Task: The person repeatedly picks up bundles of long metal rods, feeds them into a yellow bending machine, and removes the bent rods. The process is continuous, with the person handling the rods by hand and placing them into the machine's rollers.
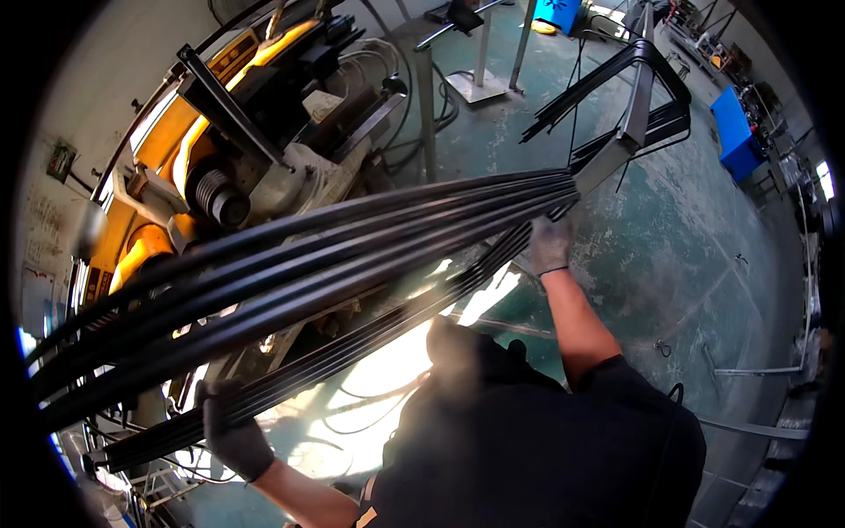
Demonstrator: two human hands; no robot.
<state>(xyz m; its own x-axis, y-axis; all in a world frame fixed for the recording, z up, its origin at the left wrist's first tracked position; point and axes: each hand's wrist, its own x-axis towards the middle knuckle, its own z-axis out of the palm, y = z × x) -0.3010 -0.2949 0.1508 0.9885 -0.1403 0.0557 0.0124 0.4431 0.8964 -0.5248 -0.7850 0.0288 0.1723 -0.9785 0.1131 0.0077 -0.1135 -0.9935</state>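
Note:
Long black metal rods, bundled side by side, slant across the view in two layers. The upper layer [352,246] sweeps close to the camera and is partly blurred. My gloved left hand [236,440] is closed around the lower layer [361,334] near its left end. At the right, my gloved right hand [552,246] grips the rods from below, where the layers come together beside a grey metal beam [607,163]. Some of its fingers are hidden behind the rods.
Bent black rods [664,75] hang over the beam's far part. A yellow and black machine [216,189] stands at the left. Upright posts [426,114] and a metal base plate [476,86] are beyond. A blue cabinet [738,132] stands at the right; cables lie on the green floor.

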